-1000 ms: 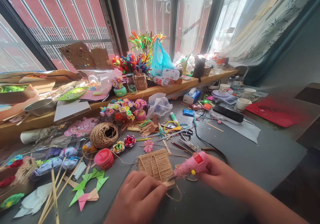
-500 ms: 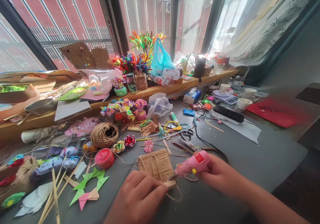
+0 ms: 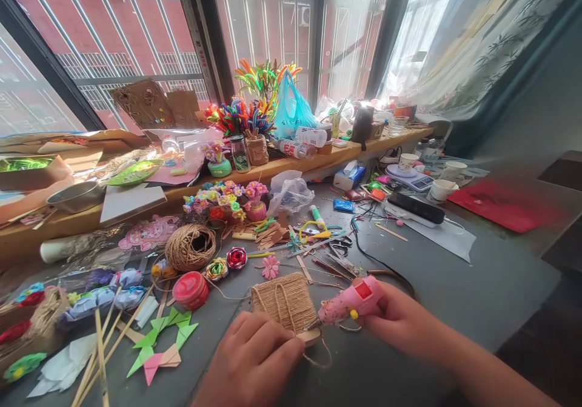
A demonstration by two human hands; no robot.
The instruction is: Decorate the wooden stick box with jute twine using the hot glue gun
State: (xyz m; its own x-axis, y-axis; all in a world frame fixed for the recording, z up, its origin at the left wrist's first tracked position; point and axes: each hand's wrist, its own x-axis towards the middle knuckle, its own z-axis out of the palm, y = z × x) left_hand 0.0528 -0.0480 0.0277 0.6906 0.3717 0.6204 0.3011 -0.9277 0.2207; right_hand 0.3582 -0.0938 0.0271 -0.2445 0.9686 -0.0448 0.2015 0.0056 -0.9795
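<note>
My right hand (image 3: 395,313) is wrapped round a pink hot glue gun (image 3: 352,301). The gun's metal nozzle points left, at the near right corner of a twine-wrapped block (image 3: 282,301). Along that near edge shows a strip of bare wood (image 3: 310,336). Closed fingers of my left hand (image 3: 259,352) grip the block's near edge and hide part of it. A loose end of twine (image 3: 325,358) curls off below the corner. Another strand runs left toward a ball of twine (image 3: 190,247).
Left of the block lie a red-lidded tub (image 3: 190,290), a green and pink paper star (image 3: 161,343) and thin sticks (image 3: 100,358). Beyond it are a pink flower (image 3: 270,267), scissors (image 3: 341,246) and a black cable (image 3: 386,266). A phone (image 3: 416,207) rests farther right.
Very little differs. The glue gun has shifted a few pixels to the right; its nozzle stays at the block's corner. My left hand keeps its hold.
</note>
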